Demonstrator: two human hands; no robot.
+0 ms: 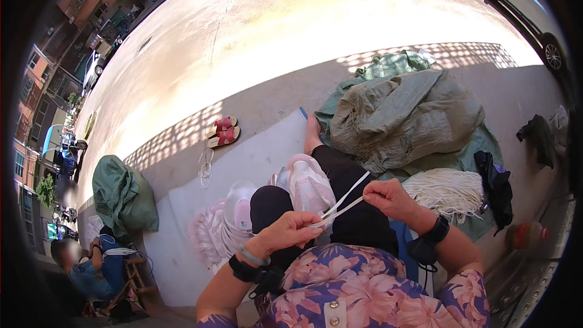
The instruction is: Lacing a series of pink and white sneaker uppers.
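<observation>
- Strip: white, narrow, located between the two hands, above the lap. Two strands lead out of the left-hand grasp; one runs to the right hand, the other ends free just beside it.
- Left hand: thumb and fingers pinched on the strip where the two strands meet.
- Right hand: thumb and fingers pinched on one strand, forward and to the right of the left hand. The strand appears taut.
- Cord bundle: off-white, many loose strands, beyond the right hand on its right side. Neither hand touches it.
- Pink-and-white pile: to the left of the left hand, on the white ground sheet; neither hand touches it.
- Pink-and-white bundle: forward of the left hand, between the legs; its exact kind cannot be determined.
- Woven sack: grey-green, well forward of the right hand.
- Completed, as far as visible: strip picked out and grasped by both hands.
- Outstanding, by judgement: handling of this strip appears mid-operation, with no finished knot discernible at the left hand. The cord bundle appears to be unprocessed stock. Whether the pink-and-white pile is finished output cannot be confirmed; a total count of pieces is likewise not determinable.
</observation>
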